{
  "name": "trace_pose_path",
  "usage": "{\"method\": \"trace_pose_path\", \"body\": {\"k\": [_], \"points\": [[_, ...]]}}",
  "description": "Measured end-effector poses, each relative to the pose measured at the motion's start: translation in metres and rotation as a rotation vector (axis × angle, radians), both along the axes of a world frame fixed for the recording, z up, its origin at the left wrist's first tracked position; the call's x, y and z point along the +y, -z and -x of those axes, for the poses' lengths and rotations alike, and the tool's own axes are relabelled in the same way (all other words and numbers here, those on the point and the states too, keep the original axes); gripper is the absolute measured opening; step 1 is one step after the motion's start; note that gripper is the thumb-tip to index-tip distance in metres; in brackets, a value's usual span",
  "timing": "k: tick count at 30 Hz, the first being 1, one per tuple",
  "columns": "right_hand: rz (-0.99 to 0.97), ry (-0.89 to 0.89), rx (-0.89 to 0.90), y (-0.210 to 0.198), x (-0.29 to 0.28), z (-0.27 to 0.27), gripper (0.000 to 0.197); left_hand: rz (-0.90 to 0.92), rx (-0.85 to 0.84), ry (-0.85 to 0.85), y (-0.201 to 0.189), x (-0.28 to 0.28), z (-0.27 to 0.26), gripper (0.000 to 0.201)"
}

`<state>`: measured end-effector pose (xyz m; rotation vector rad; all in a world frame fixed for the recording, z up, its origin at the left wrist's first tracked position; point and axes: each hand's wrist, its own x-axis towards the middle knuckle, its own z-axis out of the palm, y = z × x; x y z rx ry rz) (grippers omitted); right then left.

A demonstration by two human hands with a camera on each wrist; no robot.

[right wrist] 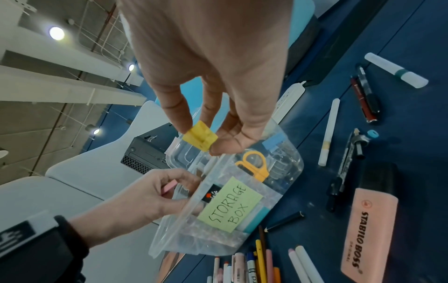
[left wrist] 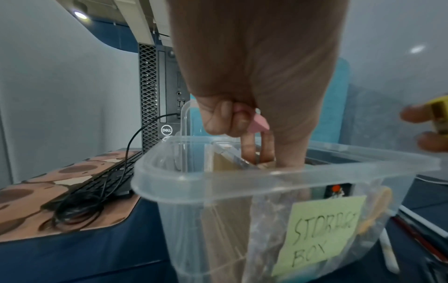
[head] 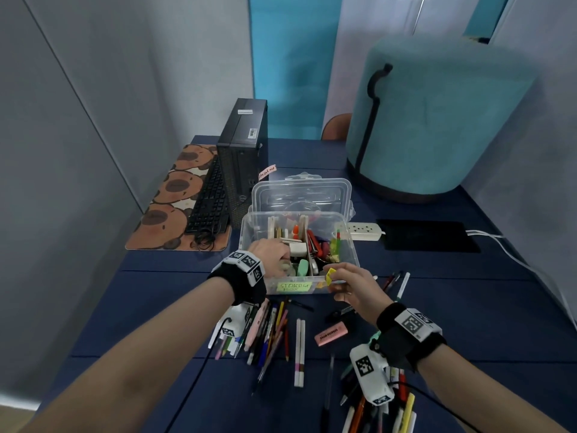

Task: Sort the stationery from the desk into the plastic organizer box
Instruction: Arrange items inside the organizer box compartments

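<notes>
The clear plastic organizer box (head: 249,226) (left wrist: 242,181) (right wrist: 288,164) with a green "STORAGE BOX" note stands mid-desk, holding several items between dividers. My left hand (head: 274,254) (left wrist: 240,122) (right wrist: 155,193) reaches into its near-left compartment and pinches a small pink eraser (left wrist: 259,124) (right wrist: 168,186). Over the box's front rim, my right hand (head: 346,282) (right wrist: 206,137) pinches a small yellow plastic piece (head: 330,274) (right wrist: 200,137) (left wrist: 440,114) between thumb and forefinger. Loose pens and pencils (head: 268,332) lie on the blue desk (head: 156,307) in front of the box.
The box's clear lid (head: 301,195) lies behind it. A black computer tower (head: 243,157), keyboard (head: 209,201) and patterned mat (head: 175,195) stand left. A teal stool (head: 437,120), power strip (head: 365,231) and black pad (head: 427,235) sit right. A pink highlighter (head: 331,333) (right wrist: 368,226) lies near my right wrist.
</notes>
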<state>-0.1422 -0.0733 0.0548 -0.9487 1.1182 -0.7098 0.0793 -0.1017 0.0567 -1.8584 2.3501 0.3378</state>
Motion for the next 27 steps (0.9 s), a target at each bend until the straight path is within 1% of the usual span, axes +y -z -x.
{"method": "trace_pose_path", "body": {"k": [3,6,8,10,14,18,20,23,27], "points": [[-0.003,0.014,-0.008,-0.002,-0.003,-0.004,0.020,-0.020,-0.046,0.058,-0.004,-0.007,0.001,0.030],[0.000,0.030,-0.015,-0.003,-0.005,-0.008,0.022,-0.052,-0.058,0.081,-0.006,-0.012,0.000,0.046],[0.001,0.036,-0.038,-0.003,-0.008,-0.010,0.022,-0.059,-0.065,0.087,-0.007,-0.013,-0.003,0.051],[-0.002,0.032,-0.080,-0.005,-0.010,-0.012,0.019,-0.054,-0.064,0.091,-0.004,-0.013,-0.005,0.049],[0.004,0.036,-0.135,-0.007,-0.017,-0.018,0.011,-0.039,-0.102,0.095,0.001,-0.012,0.001,0.036],[0.034,0.053,-0.114,-0.006,-0.028,-0.023,0.013,-0.002,-0.164,0.084,0.002,-0.012,0.006,0.027],[0.084,0.041,-0.031,-0.006,-0.034,-0.027,0.015,0.009,-0.200,0.069,0.002,-0.013,0.008,0.024],[0.198,-0.003,0.179,-0.011,-0.047,-0.034,0.020,0.005,-0.238,0.048,0.004,-0.014,0.010,0.024],[0.452,-0.115,0.514,-0.012,-0.067,-0.044,0.019,0.004,-0.238,0.032,0.008,-0.016,0.012,0.022]]}}
